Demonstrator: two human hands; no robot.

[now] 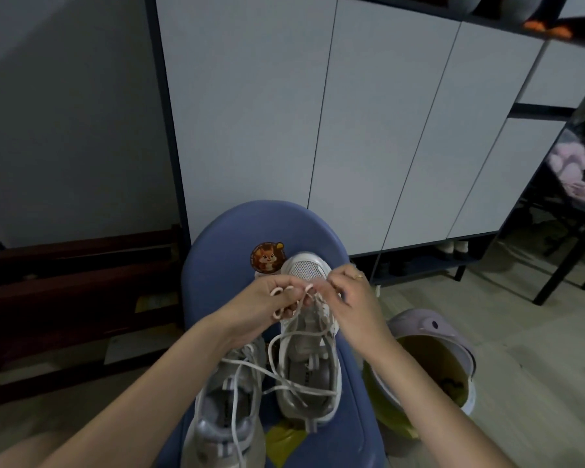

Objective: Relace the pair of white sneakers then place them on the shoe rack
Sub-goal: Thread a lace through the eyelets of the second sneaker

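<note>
- At far left, a dark wooden frame (75, 275) lies low along the grey wall.
- My left hand (271, 307) hovers over the front of the shoes, its fingers curled and pinching a stretch of white shoelace (304, 386) between thumb and fingertips.
- Under that wrist, nearer to me, lies the left-side grey-and-white mesh sneaker (227, 410), heel toward me, with loose lace trailing across its opening.
- Both shoes rest on a rounded blue plastic stool (213, 265), which carries a squirrel sticker (265, 257) just beyond my knuckles.
- The right-side white mesh sneaker (309, 349) points away from me; its toe shows between my two hands, and the lace runs up from its eyelets into my fingers.
- My right hand (352, 292), wearing a ring, has its fingers bent inward, pinching the lace just above the sneaker's upper eyelets, nearly touching the left fingertips.
- On the floor to the right stands a lilac bin with a yellow-green liner (433, 363).
- Behind it are tall white cabinet doors (385, 130).
</note>
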